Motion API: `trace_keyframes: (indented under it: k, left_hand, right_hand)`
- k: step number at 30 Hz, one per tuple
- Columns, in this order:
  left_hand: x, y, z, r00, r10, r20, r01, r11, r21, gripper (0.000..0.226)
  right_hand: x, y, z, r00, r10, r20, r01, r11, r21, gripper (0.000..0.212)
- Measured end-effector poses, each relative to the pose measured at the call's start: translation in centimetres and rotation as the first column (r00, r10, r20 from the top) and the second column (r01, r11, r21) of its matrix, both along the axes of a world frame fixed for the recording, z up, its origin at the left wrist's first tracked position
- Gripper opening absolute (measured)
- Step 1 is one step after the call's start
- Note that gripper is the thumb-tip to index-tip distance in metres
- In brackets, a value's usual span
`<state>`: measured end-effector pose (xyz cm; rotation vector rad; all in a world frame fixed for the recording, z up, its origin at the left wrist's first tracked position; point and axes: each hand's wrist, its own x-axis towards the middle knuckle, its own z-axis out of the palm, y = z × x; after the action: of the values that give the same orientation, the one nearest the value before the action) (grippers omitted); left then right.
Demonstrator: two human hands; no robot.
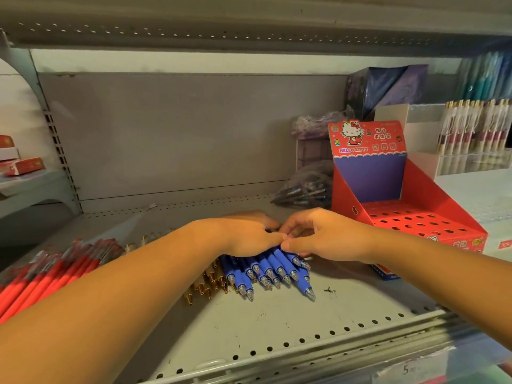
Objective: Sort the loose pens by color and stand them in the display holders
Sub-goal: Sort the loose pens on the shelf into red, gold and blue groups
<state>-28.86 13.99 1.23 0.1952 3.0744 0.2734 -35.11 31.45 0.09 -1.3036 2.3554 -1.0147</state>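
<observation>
Blue pens (273, 268) lie in a tight bundle on the grey metal shelf (277, 322), near its middle, with their clear tips pointing toward the front edge. Both hands are on the far end of the bundle. The left hand (246, 234) lies palm down over the pens, its fingers curved round their far side. The right hand (321, 234) meets it from the other side, fingers curled and the thumb pressed against the outermost pen, so the two hands clasp the bundle between them.

Just to the left of the blue pens, partly under the left forearm, lies a loose row of gold-tipped pens (206, 284). Further left, near the shelf's edge, a large heap of red pens (47, 273) lies slanted, well apart from the blue ones.

To the right of the hands stands a red cardboard display holder (426, 187) with a cartoon cat on its raised back card. Its sloping top panel is full of round holes, and none of the holes in view has a pen in it. Behind it, against the back wall, lie clear bags of pens (304, 189). Far right, a clear holder (471, 162) carries upright pens with gold caps, and a dark box (388, 87) stands behind. On a side shelf at far left sit small red boxes (22, 166).
</observation>
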Motion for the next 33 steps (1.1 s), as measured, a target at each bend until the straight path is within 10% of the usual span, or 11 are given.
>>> trace_keyframes:
  k: [8,17,21,33]
  left_hand:
    - [-2.1,-1.5,-0.2,0.97,0.227,0.081,-0.217,0.969,-0.117,0.095]
    - [-4.3,-1.0,-1.1,0.953,0.271,0.135,-0.27,0.963,-0.022,0.052]
    - [-4.7,-1.5,-1.4,0.964,0.245,0.107,-0.247,0.969,0.011,0.053]
    - [-5.1,-1.3,-1.7,0.977,0.201,0.068,-0.204,0.978,0.048,0.053]
  right_hand:
    - [1.0,3.1,-0.2,0.972,0.212,-0.105,-0.171,0.934,0.314,0.095]
    - [0.2,3.4,-1.1,0.969,0.21,-0.132,-0.178,0.959,0.219,0.103]
    - [0.1,3.1,-1.3,0.971,0.239,-0.02,-0.231,0.955,0.184,0.074]
    - [0.2,1.5,-1.4,0.91,0.177,-0.375,-0.074,0.959,0.272,0.068]
